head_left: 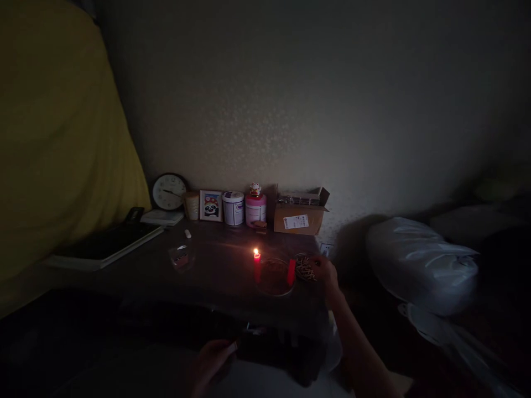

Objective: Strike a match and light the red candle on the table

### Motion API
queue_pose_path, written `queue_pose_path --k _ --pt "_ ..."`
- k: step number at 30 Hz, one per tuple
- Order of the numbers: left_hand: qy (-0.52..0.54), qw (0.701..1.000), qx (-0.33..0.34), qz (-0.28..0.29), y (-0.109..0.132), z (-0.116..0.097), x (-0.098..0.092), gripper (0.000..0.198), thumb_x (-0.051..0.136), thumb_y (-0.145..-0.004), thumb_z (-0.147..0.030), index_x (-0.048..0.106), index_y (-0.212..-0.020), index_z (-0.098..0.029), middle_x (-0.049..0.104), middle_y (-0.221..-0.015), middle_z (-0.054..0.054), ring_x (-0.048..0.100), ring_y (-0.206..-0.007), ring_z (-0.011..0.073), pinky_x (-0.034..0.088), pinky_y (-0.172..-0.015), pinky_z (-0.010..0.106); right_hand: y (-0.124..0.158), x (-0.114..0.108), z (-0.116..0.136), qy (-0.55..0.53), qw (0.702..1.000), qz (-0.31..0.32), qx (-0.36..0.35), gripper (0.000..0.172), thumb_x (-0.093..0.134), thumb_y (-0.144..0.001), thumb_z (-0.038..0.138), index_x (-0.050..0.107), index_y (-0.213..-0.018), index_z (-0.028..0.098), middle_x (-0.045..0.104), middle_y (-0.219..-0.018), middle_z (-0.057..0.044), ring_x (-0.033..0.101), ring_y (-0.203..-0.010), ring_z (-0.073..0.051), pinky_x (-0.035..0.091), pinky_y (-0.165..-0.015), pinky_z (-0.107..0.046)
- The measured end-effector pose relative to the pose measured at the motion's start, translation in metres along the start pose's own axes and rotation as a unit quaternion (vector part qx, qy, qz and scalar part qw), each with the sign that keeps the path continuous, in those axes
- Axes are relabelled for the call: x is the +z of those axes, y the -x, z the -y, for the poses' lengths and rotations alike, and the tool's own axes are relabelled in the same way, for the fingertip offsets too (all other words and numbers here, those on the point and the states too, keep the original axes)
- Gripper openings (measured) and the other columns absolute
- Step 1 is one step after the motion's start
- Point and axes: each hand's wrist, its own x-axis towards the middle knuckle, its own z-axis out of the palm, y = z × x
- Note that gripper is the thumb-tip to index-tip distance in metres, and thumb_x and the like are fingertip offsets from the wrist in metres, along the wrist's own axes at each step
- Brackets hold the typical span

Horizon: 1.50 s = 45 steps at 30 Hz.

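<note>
My right hand (327,272) reaches over the right side of a dish (306,279) that holds many small, pale, elongated pieces. Its fingers are curled together at the dish, and what they hold, if anything, is hidden. Low in front of the table, my left hand (212,356) is closed on a small whitish object (233,347), too dark to name. A lit red candle (257,267) stands upright beside the left rim of a round clear plate (274,294). At the plate's right rim is a second red candle (291,271), unlit.
A cardboard box (299,219), a pink-lidded tub (255,211), a white tub (233,209), a picture frame (211,207) and a clock (169,192) line the wall. On the table (219,249) lies a small clear packet (181,257). A plastic bag (418,265) bulges at right.
</note>
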Motion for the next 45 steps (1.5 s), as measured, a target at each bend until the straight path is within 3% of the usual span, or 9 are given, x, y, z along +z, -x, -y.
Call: queue_pose_path --k 6,11,15,18,20,24,30,36,45 --pt "-0.051 0.998 -0.011 -0.018 0.003 -0.01 0.002 0.028 0.08 -0.041 -0.035 0.064 -0.057 -0.018 0.065 -0.054 0.004 0.062 -0.059 0.0213 0.044 -0.055 0.028 -0.011 0.008 -0.003 0.059 0.997 0.055 -0.007 0.015 0.057 -0.069 0.025 0.069 -0.073 0.017 0.067 -0.074 -0.004 0.059 -0.067 -0.016 0.04 -0.063 -0.027" --pt "-0.041 0.999 0.009 0.003 0.0 -0.001 -0.004 0.03 0.079 -0.04 -0.041 0.065 -0.056 -0.02 0.065 -0.055 0.002 0.062 -0.061 0.0219 0.046 -0.056 0.028 0.005 -0.012 -0.001 0.069 0.997 0.044 -0.002 0.029 0.048 -0.076 0.03 0.068 -0.091 0.015 0.067 -0.09 -0.01 0.06 -0.081 -0.022 0.042 -0.071 -0.031" --pt "-0.03 0.998 0.051 0.014 -0.002 0.011 -0.007 0.031 0.078 -0.043 -0.044 0.067 -0.061 -0.021 0.07 -0.069 0.005 0.064 -0.073 0.0248 0.049 -0.065 0.031 0.046 -0.035 0.017 0.053 0.993 0.107 -0.005 0.025 0.051 -0.073 0.035 0.07 -0.079 0.019 0.07 -0.076 -0.005 0.063 -0.07 -0.021 0.044 -0.063 -0.029" --pt "-0.04 0.998 0.048 -0.004 -0.005 0.012 -0.003 0.031 0.079 -0.041 -0.042 0.066 -0.06 -0.021 0.068 -0.061 0.005 0.064 -0.07 0.0264 0.049 -0.063 0.033 0.088 -0.041 0.049 0.025 0.98 0.196 -0.03 0.02 0.055 -0.072 0.036 0.069 -0.067 0.022 0.069 -0.066 -0.001 0.062 -0.06 -0.019 0.044 -0.056 -0.026" --pt "-0.076 0.997 0.03 -0.006 -0.009 0.009 0.0 0.031 0.08 -0.038 -0.041 0.062 -0.053 -0.021 0.064 -0.05 0.003 0.064 -0.066 0.0271 0.049 -0.061 0.034 0.119 -0.038 0.073 -0.019 0.955 0.29 -0.053 0.024 0.051 -0.078 0.036 0.069 -0.072 0.022 0.07 -0.069 -0.001 0.063 -0.064 -0.018 0.045 -0.059 -0.025" --pt "-0.064 0.996 0.054 0.041 -0.008 0.01 0.0 0.035 0.082 -0.033 -0.04 0.061 -0.053 -0.021 0.065 -0.052 0.002 0.063 -0.067 0.0263 0.05 -0.064 0.034 0.177 -0.016 0.102 -0.096 0.925 0.364 -0.052 0.025 0.048 -0.083 0.04 0.067 -0.081 0.023 0.07 -0.077 -0.002 0.064 -0.069 -0.017 0.049 -0.064 -0.024" --pt "0.014 0.991 0.12 0.061 0.011 0.02 0.003 0.042 0.08 -0.038 -0.05 0.063 -0.064 -0.02 0.068 -0.066 0.004 0.063 -0.073 0.025 0.049 -0.07 0.034 0.218 0.016 0.08 -0.163 0.927 0.322 -0.106 0.028 0.054 -0.077 0.053 0.068 -0.086 0.03 0.07 -0.083 -0.003 0.065 -0.075 -0.02 0.053 -0.068 -0.024" --pt "0.004 0.99 0.122 0.074 0.014 0.021 0.006 0.037 0.077 -0.044 -0.051 0.063 -0.064 -0.024 0.066 -0.066 0.004 0.062 -0.074 0.0276 0.049 -0.07 0.036 0.219 0.021 0.066 -0.161 0.923 0.327 -0.123 0.028 0.054 -0.078 0.053 0.068 -0.082 0.029 0.068 -0.078 -0.003 0.066 -0.071 -0.019 0.053 -0.063 -0.024" --pt "0.006 0.981 0.158 0.111 0.0 0.042 -0.002 0.036 0.075 -0.051 -0.048 0.062 -0.072 -0.021 0.066 -0.07 0.002 0.06 -0.072 0.0206 0.047 -0.067 0.029 0.221 0.022 0.067 -0.148 0.912 0.363 -0.123 0.025 0.052 -0.083 0.045 0.064 -0.084 0.023 0.066 -0.083 -0.004 0.064 -0.077 -0.017 0.051 -0.07 -0.023"
